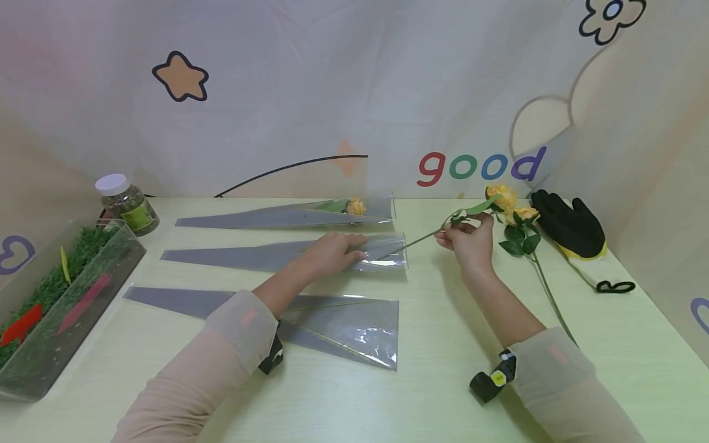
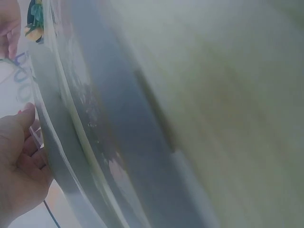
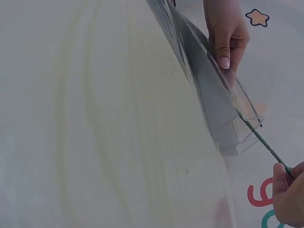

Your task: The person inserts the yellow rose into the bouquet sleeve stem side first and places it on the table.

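Note:
My right hand (image 1: 471, 243) pinches the green stem of a yellow artificial rose (image 1: 502, 197). The rose's stem end (image 3: 263, 143) runs into the wide mouth of the middle clear-and-grey plastic flower sleeve (image 1: 221, 258). My left hand (image 1: 332, 253) holds that sleeve near its mouth, thumb and fingers at the film's edge in the right wrist view. Behind it lies a sleeve (image 1: 238, 218) with a yellow rose (image 1: 355, 206) inside. A third flat sleeve (image 1: 354, 326) lies in front, partly under my left forearm. Another yellow rose (image 1: 523, 215) lies beyond my right hand.
Black-and-white work gloves (image 1: 576, 227) lie at the back right. On the left stand a lidded jar (image 1: 130, 203) and a clear box (image 1: 102, 295) with artificial grass. A printed cloth (image 1: 310, 92) hangs behind the table (image 1: 432, 387).

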The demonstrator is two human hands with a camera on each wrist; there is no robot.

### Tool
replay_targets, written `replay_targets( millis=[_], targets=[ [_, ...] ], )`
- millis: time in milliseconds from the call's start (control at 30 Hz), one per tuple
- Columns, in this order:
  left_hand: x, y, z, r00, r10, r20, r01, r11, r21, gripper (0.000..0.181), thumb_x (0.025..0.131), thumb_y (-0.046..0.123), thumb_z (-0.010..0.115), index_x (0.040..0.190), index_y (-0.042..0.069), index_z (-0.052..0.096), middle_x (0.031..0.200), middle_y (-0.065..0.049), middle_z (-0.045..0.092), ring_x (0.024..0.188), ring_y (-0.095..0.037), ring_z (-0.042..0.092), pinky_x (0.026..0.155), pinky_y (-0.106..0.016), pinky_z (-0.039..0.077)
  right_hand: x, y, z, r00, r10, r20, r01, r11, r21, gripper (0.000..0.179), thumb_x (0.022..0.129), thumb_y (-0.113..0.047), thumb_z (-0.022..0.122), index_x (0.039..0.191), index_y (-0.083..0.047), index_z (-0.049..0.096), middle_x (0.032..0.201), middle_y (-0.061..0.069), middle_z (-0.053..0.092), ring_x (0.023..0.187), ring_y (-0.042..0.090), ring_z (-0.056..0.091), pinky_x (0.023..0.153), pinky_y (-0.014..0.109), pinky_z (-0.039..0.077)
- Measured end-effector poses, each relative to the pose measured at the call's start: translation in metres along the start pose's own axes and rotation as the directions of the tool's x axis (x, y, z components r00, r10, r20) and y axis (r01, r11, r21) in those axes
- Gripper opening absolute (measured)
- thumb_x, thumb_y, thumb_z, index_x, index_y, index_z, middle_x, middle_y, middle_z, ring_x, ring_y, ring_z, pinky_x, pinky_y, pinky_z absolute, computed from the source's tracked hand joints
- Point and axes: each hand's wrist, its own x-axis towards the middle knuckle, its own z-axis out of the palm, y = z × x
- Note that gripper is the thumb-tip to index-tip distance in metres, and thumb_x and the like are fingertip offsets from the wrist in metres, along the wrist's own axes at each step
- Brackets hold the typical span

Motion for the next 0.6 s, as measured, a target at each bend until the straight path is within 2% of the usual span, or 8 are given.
replay_targets(
  millis=[200,400,600],
  targets=[
    [-0.0001,-0.0015,-0.0005,1.0,0.003,-0.007,-0.003,1.0,0.008,0.042,0.095,0.024,0.054,0.133,0.008,0.05,0.133,-0.009,0.049,0.126,-0.025,0.042,0.105,-0.036,0.03,0.001,0.0007,-0.0002,0.999,0.04,-0.009,-0.04,0.999,-0.004,0.047,0.091,0.0,0.054,0.125,-0.006,0.022,0.093,0.01,0.052,0.059,0.006,0.062,0.062,0.019,0.053],
    [-0.0001,-0.0013,-0.001,1.0,-0.009,-0.004,0.009,1.0,0.007,0.042,0.095,0.025,0.054,0.134,0.009,0.05,0.134,-0.008,0.049,0.126,-0.024,0.041,0.105,-0.035,0.03,0.0007,0.0013,-0.0004,0.997,0.073,-0.014,-0.073,0.997,0.017,0.032,0.097,-0.004,0.041,0.125,-0.004,0.027,0.079,0.002,0.06,0.057,0.007,0.064,0.061,0.022,0.054],
    [-0.0001,-0.0011,-0.0016,1.0,-0.005,-0.007,0.005,1.0,0.001,0.042,0.095,0.025,0.054,0.134,0.008,0.05,0.133,-0.008,0.05,0.126,-0.024,0.042,0.105,-0.035,0.031,-0.0004,-0.0002,-0.0021,0.993,0.11,-0.038,-0.109,0.994,0.032,0.027,0.101,-0.015,0.036,0.126,-0.005,0.036,0.082,0.002,0.062,0.061,0.008,0.066,0.063,0.023,0.054]
  ],
)
